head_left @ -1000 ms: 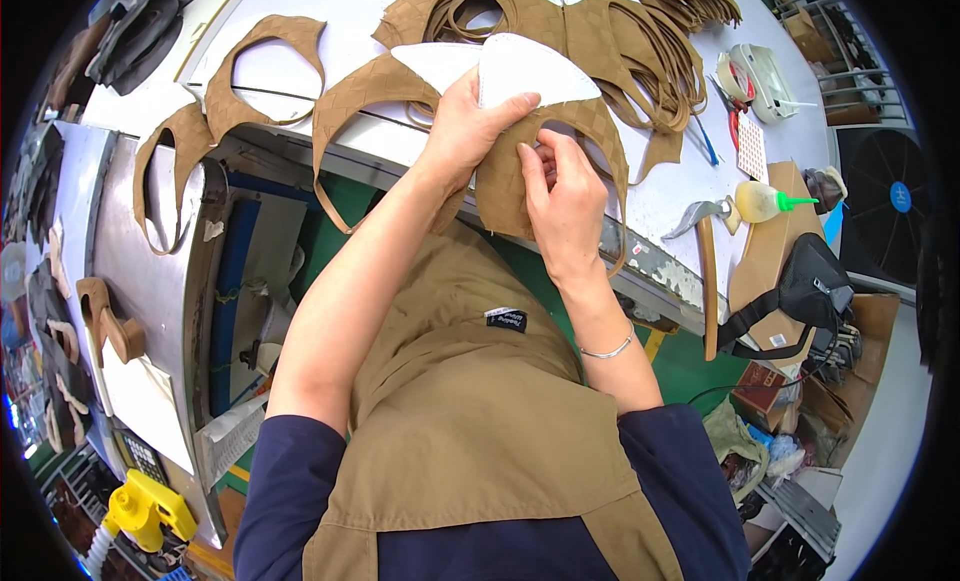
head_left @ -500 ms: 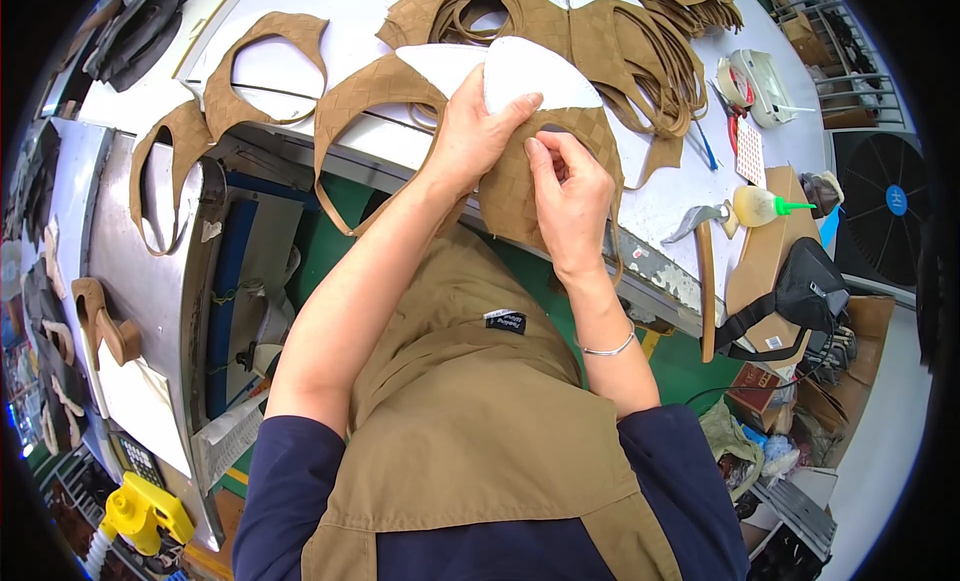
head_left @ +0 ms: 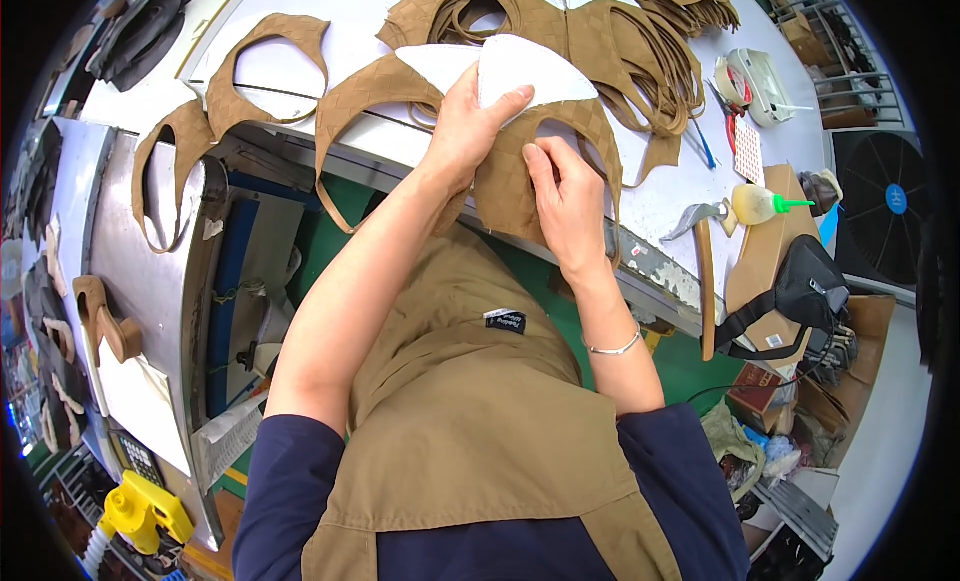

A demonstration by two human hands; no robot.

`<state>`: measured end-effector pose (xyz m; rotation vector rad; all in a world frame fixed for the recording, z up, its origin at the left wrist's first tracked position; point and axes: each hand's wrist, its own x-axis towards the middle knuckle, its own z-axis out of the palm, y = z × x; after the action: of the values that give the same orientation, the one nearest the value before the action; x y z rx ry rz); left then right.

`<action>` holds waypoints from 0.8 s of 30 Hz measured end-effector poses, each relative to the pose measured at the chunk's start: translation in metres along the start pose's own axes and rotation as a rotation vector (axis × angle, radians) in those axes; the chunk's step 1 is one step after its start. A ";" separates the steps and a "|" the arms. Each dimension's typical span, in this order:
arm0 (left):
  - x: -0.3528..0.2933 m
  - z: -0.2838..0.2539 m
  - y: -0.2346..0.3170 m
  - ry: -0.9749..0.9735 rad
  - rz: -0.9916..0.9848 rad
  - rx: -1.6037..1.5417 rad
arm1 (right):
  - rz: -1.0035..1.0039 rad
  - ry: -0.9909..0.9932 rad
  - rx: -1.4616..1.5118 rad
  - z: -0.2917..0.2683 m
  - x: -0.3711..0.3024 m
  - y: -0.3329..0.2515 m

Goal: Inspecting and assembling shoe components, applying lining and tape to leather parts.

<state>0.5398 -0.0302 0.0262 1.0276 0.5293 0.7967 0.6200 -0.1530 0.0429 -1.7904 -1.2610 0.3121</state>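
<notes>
**Soft woven upper, pinch at the edges**

Left hand (head_left: 465, 131) clamps the white liner piece (head_left: 530, 71) onto the brown woven upper (head_left: 520, 181) at the table's (head_left: 350, 41) near edge. Right hand (head_left: 570, 206) presses the upper, fingers together, thumb probably underneath. Light, floppy, non-slip; grip both layers near the seam. Hammer (head_left: 700, 241) lies by the right corner.
</notes>
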 end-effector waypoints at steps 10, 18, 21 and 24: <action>0.000 0.002 0.000 0.011 0.032 0.100 | -0.127 0.211 -0.139 0.011 0.006 0.001; -0.002 0.001 0.004 -0.010 0.005 0.054 | 0.063 0.176 0.124 0.016 0.009 -0.004; 0.002 -0.002 0.000 -0.020 0.027 0.106 | 0.142 0.203 0.180 0.023 0.013 0.003; 0.003 -0.004 0.002 -0.037 0.017 0.053 | 0.130 0.147 0.220 0.010 0.014 -0.003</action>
<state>0.5384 -0.0256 0.0262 1.0946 0.5130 0.7806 0.6181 -0.1358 0.0430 -1.6763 -0.9711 0.3704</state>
